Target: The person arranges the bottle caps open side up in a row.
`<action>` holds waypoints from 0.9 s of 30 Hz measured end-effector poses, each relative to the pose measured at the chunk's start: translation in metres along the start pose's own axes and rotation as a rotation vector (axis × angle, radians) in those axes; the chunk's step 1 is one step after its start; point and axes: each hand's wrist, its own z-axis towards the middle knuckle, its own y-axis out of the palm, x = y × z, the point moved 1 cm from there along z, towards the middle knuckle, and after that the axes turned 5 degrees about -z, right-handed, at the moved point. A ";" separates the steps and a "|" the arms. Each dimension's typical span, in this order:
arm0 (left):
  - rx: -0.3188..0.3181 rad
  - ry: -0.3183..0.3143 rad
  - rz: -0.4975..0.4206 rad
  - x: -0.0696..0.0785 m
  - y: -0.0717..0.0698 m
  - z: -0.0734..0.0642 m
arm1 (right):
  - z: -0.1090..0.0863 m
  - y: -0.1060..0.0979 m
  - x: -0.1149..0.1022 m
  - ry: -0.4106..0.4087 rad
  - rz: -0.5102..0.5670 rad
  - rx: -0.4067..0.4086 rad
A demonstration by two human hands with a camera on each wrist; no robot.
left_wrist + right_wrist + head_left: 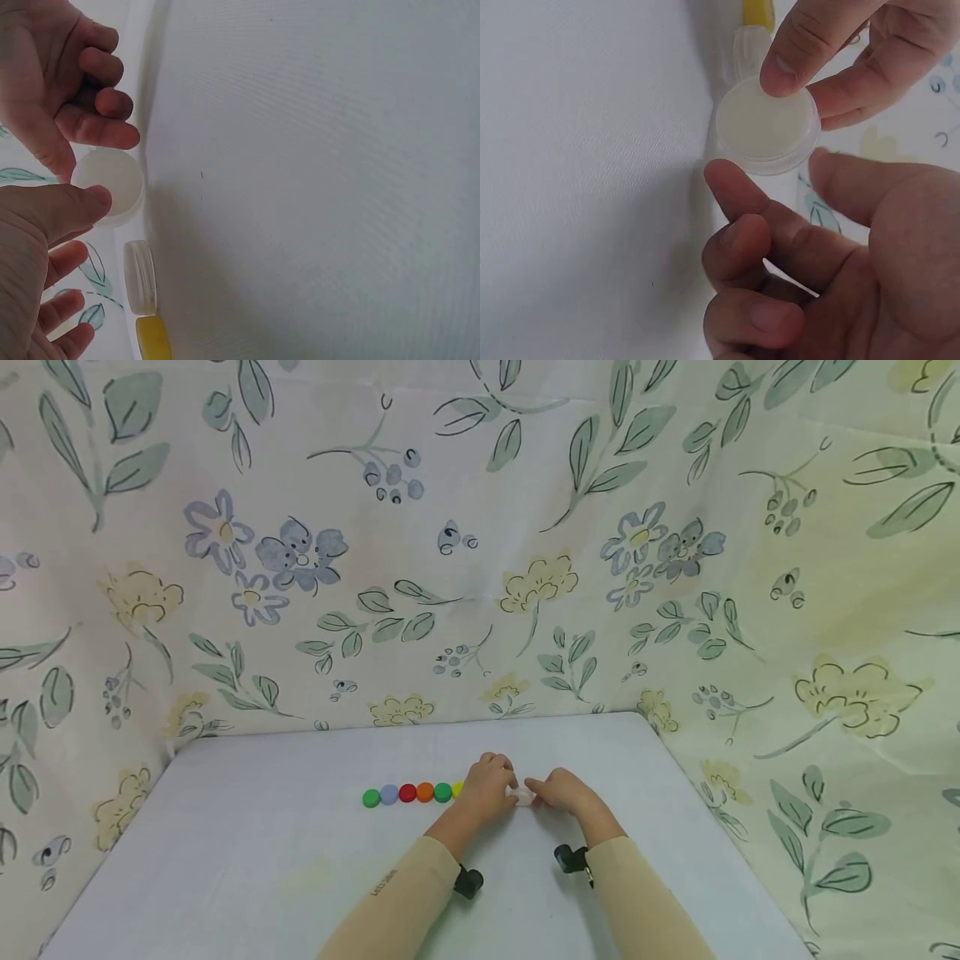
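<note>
My left hand (pixel 486 789) pinches a round translucent plastic cap (pixel 765 124) with a ribbed edge, its thumb lying across the flat face. My right hand (pixel 566 792) is on the opposite side of that cap; its thumb and index finger are spread at the rim, the other fingers loosely bent. Whether these fingertips touch the rim I cannot tell. Beside the held cap, a second clear cap (pixel 140 277) rests on the table next to a yellow cap (pixel 154 337). In the head view, my left hand covers part of the row's right end.
A row of coloured caps runs left across the white table (pixel 247 827): orange (pixel 425 792), red (pixel 407 792), lavender (pixel 389 794) and green (pixel 371 798) among them. A floral cloth (pixel 465 568) hangs behind the table. Each wrist wears a small black camera (pixel 469 882).
</note>
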 end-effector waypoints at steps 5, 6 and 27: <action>-0.004 0.012 0.006 -0.001 0.000 0.000 | 0.000 0.001 0.002 0.067 0.109 -0.049; -0.005 0.013 0.007 -0.001 0.000 -0.001 | 0.000 0.001 0.002 0.080 0.146 -0.058; 0.049 0.060 0.025 0.005 -0.006 -0.007 | -0.002 0.002 0.010 0.141 0.432 -0.125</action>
